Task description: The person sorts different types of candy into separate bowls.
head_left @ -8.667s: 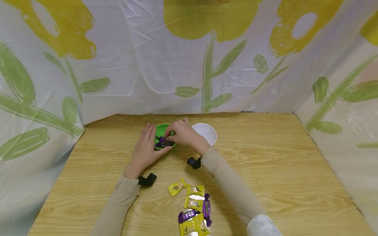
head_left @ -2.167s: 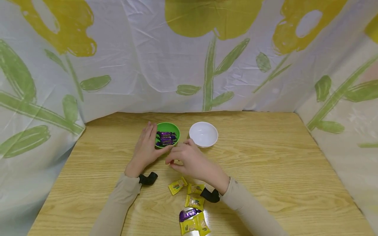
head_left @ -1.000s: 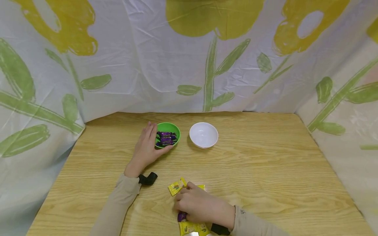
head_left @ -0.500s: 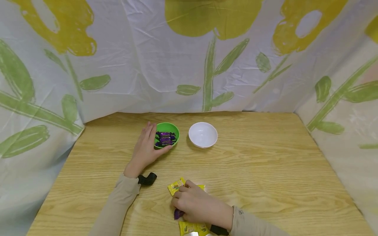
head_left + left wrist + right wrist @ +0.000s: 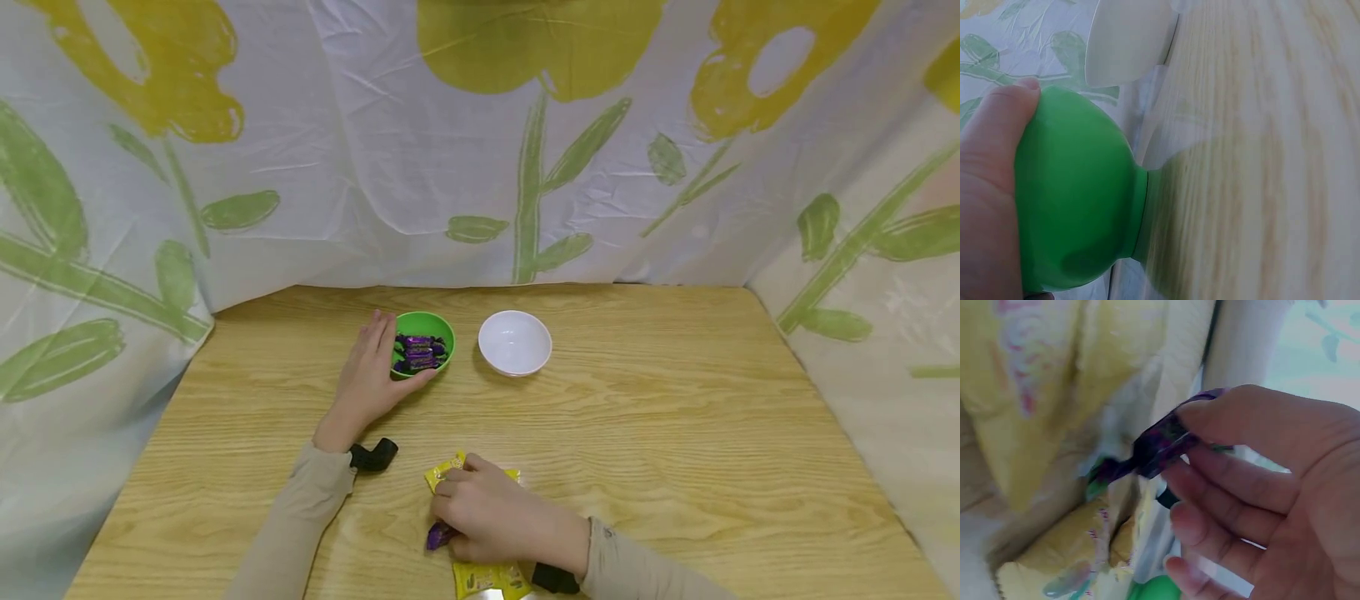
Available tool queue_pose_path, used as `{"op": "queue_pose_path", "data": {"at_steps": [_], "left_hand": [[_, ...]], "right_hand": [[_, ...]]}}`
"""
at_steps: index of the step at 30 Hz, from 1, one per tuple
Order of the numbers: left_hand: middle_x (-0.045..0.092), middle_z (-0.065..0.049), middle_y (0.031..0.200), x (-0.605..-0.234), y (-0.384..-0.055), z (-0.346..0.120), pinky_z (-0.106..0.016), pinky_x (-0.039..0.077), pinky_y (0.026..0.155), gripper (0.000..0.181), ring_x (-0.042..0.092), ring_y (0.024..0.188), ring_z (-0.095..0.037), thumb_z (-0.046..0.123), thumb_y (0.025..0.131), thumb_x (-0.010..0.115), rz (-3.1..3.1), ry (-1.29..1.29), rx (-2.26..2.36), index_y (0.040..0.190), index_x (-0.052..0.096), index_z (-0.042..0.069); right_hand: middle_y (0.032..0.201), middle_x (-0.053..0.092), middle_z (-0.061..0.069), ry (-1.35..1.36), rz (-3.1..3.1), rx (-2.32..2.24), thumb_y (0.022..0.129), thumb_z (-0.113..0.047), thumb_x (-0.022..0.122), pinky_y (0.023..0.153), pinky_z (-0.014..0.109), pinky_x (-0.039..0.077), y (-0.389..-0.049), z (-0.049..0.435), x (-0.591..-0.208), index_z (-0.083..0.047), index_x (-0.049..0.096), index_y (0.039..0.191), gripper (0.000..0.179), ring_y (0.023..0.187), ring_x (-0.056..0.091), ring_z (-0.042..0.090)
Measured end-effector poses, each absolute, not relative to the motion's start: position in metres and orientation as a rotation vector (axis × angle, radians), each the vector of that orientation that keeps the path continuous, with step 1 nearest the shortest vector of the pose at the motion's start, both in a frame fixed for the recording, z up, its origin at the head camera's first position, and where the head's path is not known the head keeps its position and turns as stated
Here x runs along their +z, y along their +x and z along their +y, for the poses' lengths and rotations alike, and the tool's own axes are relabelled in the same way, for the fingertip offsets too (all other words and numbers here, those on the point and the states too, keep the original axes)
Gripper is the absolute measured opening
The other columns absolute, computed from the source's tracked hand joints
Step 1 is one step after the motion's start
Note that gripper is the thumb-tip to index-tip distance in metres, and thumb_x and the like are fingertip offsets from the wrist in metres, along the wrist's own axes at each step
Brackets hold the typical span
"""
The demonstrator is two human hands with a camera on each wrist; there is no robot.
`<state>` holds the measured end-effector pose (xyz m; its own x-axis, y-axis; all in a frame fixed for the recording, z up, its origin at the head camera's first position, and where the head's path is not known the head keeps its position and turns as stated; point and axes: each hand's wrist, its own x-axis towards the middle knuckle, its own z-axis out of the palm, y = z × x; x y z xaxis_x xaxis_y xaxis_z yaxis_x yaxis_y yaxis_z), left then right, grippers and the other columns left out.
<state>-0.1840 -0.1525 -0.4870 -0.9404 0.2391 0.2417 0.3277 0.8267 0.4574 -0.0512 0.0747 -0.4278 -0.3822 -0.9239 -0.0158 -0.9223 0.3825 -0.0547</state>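
My left hand (image 5: 363, 383) holds the green bowl (image 5: 424, 317) at its left side, fingers along the far side and thumb at the near rim. Several purple-wrapped candies (image 5: 421, 353) lie inside that bowl. In the left wrist view, the thumb rests on the edge of the bowl (image 5: 1079, 187). Down near the front of the table, my right hand (image 5: 495, 512) pinches a purple-wrapped candy (image 5: 1163, 442) between thumb and fingertips. One end of this candy shows left of the hand in the head view. Yellow candy packets (image 5: 480, 578) lie around and partly under the right hand.
A white bowl (image 5: 515, 354) stands on the wooden table (image 5: 675, 433), right of the green one. Black wrist mounts (image 5: 377, 456) stick out by both wrists. A flower-printed curtain (image 5: 360, 200) closes off the back and sides.
My right hand has left the green bowl and come down to the packets. A purple candy from beside them is gone from the table; the pinched one has slid left. The left hand stays.
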Motion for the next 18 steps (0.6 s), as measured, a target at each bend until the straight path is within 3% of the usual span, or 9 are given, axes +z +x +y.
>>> {"op": "queue_pose_path", "data": {"at_steps": [8,18], "left_hand": [[0.019,-0.025,0.16,-0.487,-0.183,-0.153,-0.047,0.009,0.122,0.114,0.007,0.151,-0.033,0.069,0.084,0.064,-2.841,-0.436,-0.742,0.156,0.017,-0.005],[0.02,-0.026,0.16,-0.485,-0.183,-0.152,-0.047,0.008,0.123,0.114,0.007,0.151,-0.034,0.066,0.083,0.067,-2.827,-0.451,-0.75,0.156,0.017,-0.006]], "right_hand": [[0.083,0.059,-0.015,-1.703,2.592,-0.127,0.077,-0.033,0.078,0.072,0.02,0.037,-0.066,0.071,-0.413,-0.024,0.069,0.091,0.019,0.079,0.054,0.002],[0.088,0.064,-0.01,-1.691,2.666,-0.285,0.081,-0.03,0.079,0.076,0.025,0.039,-0.098,0.069,-0.396,-0.018,0.071,0.095,0.02,0.081,0.056,0.006]]}}
